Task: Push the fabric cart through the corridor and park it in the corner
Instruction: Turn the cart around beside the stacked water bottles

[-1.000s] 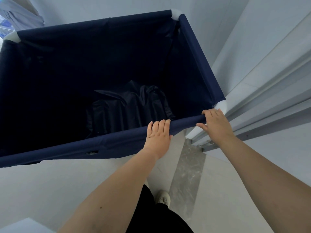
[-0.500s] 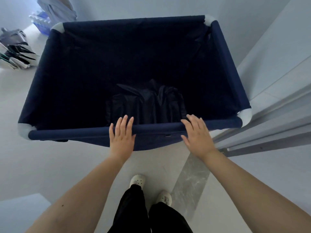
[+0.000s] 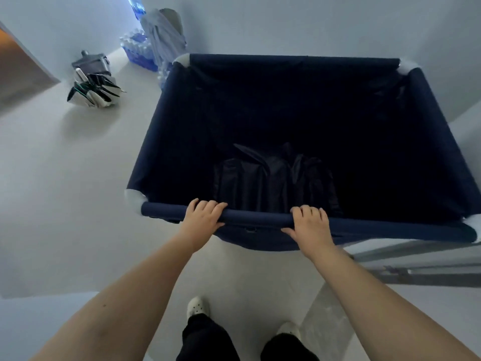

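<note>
Got my left hand (image 3: 201,218) and right hand (image 3: 309,226) both wrapped round the near rail of the navy fabric cart (image 3: 260,113). Its right side's close to the wall (image 3: 463,61), open floor (image 3: 65,178) on the left, dark cloth (image 3: 273,178) inside.

The fabric cart (image 3: 166,142) is a deep, rectangular bin of navy cloth stretched over a tube frame, with white plastic joints at its four top corners. It stands upright on the pale floor — its far rim close to the wall. Inside, at the bottom, lies a crumpled dark cloth (image 3: 270,183) (folds barely visible).
</note>
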Available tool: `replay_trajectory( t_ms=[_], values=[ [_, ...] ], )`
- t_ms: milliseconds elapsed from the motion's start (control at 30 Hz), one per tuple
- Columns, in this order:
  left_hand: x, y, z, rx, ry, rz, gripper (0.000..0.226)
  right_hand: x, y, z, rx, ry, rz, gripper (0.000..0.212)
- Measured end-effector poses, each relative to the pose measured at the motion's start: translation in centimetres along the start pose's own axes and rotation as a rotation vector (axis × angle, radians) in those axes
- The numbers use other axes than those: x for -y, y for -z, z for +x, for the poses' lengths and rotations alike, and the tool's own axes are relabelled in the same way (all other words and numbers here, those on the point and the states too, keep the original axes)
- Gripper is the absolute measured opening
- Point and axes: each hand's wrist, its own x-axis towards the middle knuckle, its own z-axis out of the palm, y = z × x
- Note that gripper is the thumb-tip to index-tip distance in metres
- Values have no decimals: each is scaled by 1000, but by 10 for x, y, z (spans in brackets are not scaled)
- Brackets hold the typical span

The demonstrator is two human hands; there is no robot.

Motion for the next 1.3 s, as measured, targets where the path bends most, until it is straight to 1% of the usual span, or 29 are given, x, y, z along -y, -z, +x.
replay_trajectory(
  t_ms=[67,133,233,367,633,733,833,900,967,1033,1100,1167,1233,1300],
  values=[
    [13,-2,2,-63,-108,18,42,11,-2,1,-48,-69,-6,53],
    [23,-3,4,-123,-142,14,40,20,-2,4,-63,-127,-27,52],
    [42,-9,8,-136,-176,-5,39,38,-1,14,-42,-171,-56,52],
    [71,-9,15,-94,-195,-33,40,62,0,24,-70,-194,-53,50],
    [110,-9,12,-90,-210,5,40,98,7,39,-29,-208,-54,50],
    [124,-7,9,-33,-215,-15,40,109,9,43,-2,-183,-51,50],
    [139,-6,7,17,-223,-35,44,119,10,48,-10,-152,-64,49],
    [149,-6,4,34,-244,-47,52,124,9,52,-37,-143,-72,49],
    [161,-6,1,49,-296,-70,66,129,9,57,-27,-148,-84,49],
    [175,-5,0,47,-368,-61,72,133,9,62,-1,-164,-100,52],
    [196,-6,4,20,-453,-25,65,138,10,69,26,-210,-96,54],
    [224,-8,10,20,-552,17,58,147,13,74,63,-300,-82,57],
    [251,-8,16,40,-648,27,62,168,16,77,98,-408,-45,58],
    [276,-7,21,51,-715,11,66,202,16,82,75,-445,47,56]
  ],
)
